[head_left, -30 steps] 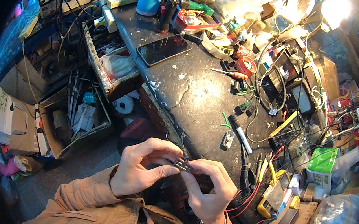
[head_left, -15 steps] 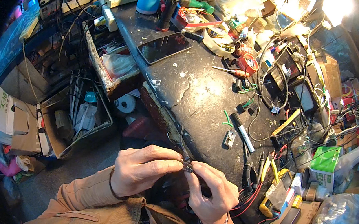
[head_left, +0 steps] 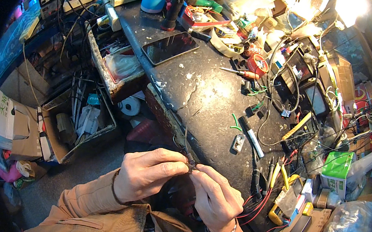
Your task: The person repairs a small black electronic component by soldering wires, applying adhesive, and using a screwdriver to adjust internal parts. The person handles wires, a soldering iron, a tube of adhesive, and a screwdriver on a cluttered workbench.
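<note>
Both hands meet just off the near edge of the dark workbench (head_left: 206, 95). My left hand (head_left: 147, 175) is closed in a pinch on a small dark part (head_left: 191, 165), mostly covered by the fingertips. From the other side my right hand (head_left: 218, 197) pinches the same part, its fingertips touching those of the left. A thin dark cable (head_left: 187, 139) rises from the part, passing over the bench edge. What kind of part it is cannot be made out.
On the bench lie a phone (head_left: 170, 48), a screwdriver (head_left: 241, 73), a black-and-white pen-like stick (head_left: 251, 137) and a small metal piece (head_left: 238, 142). Yellow-handled pliers (head_left: 284, 176) and red wires (head_left: 260, 207) are at right. An open drawer (head_left: 121, 79) and a box (head_left: 77, 122) stand left.
My right hand has shifted slightly left and up, its fingers closing in nearer to the left fingertips. The small dark part is now more covered; its cable has swung a little.
</note>
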`<state>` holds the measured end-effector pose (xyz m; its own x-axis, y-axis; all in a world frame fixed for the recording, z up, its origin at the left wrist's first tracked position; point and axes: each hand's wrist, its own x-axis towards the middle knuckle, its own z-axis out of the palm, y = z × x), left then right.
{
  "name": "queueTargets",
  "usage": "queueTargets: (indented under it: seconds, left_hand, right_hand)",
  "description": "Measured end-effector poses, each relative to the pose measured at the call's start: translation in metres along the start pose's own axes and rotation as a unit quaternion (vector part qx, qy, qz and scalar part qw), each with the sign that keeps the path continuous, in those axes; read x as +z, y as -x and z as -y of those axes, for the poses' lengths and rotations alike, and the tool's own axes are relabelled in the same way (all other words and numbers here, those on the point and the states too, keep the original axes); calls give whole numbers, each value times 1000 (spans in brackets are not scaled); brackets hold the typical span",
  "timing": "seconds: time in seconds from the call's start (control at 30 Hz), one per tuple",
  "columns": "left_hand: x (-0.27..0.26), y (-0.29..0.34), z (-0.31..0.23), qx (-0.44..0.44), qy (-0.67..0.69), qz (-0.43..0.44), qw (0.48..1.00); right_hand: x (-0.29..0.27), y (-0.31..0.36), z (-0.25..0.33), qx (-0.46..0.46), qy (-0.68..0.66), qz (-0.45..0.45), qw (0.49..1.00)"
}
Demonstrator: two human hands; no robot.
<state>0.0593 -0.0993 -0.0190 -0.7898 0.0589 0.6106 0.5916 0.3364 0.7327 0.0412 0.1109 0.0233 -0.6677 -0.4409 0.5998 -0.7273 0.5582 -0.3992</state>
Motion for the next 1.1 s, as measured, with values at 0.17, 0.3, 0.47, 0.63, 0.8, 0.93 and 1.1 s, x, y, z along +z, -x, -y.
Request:
queueTargets:
  seconds: [0.17, 0.3, 0.47, 0.63, 0.8, 0.93, 1.1]
  left_hand:
    - [-3, -1, 1, 4, 10, 22, 1000]
    - [-3, -2, 1, 4, 9, 24, 1000]
    - [0, 0, 2, -12, 11, 18, 1000]
    - [0, 0, 5, 2, 8, 16, 1000]
    - [5, -3, 2, -21, 58, -25, 998]
    - [4, -4, 4, -61, 113, -26, 991]
    - [7, -6, 7, -62, 125, -31, 990]
  right_hand:
    - [0, 0, -3, -8, 8, 15, 1000]
    - [-1, 0, -4, -6, 8, 21, 1000]
    - [-1, 0, -5, -4, 3, 31, 1000]
    - [-2, -1, -6, 1, 4, 34, 999]
    - [-2, -1, -4, -2, -16, -15, 1000]
    - [0, 2, -3, 33, -59, -38, 997]
    - [2, 0, -4, 32, -58, -38, 997]
